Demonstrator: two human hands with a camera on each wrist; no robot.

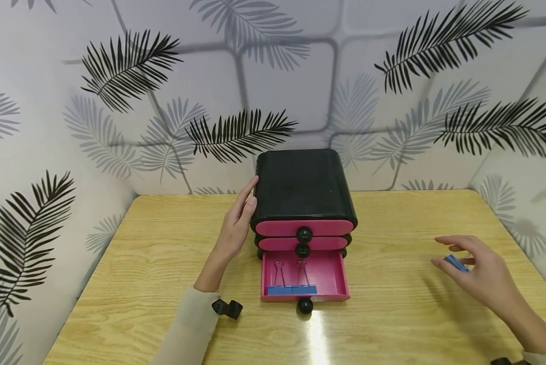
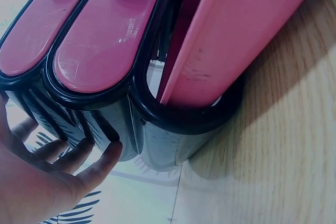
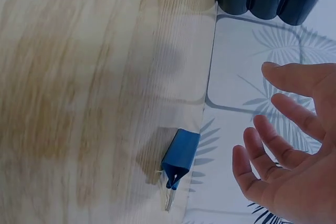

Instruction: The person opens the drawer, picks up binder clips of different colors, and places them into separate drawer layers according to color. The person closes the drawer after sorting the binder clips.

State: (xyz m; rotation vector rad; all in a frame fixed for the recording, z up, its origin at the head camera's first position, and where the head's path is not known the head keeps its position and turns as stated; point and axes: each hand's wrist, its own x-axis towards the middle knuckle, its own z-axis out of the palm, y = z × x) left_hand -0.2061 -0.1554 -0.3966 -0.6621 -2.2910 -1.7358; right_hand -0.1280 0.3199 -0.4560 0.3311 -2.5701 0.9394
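My left hand (image 1: 237, 223) rests against the left side of a small black chest of drawers (image 1: 302, 185) with pink fronts. In the left wrist view, the fingertips (image 2: 113, 150) touch its black side wall. The bottom drawer (image 1: 332, 274) is pulled out, and two blue binder clips (image 1: 279, 290) lie side by side near its front, wire handles pointing back. To the right, my right hand (image 1: 484, 271) hovers near another blue binder clip (image 3: 181, 150) on the table. In the right wrist view its fingers are spread and apart from that clip.
The upper two drawers (image 1: 273, 228) are closed, each with a round black knob (image 1: 304, 234). A wooden table (image 1: 163, 263) carries everything. Behind it stands a pale wall (image 1: 282, 81) with a leaf pattern.
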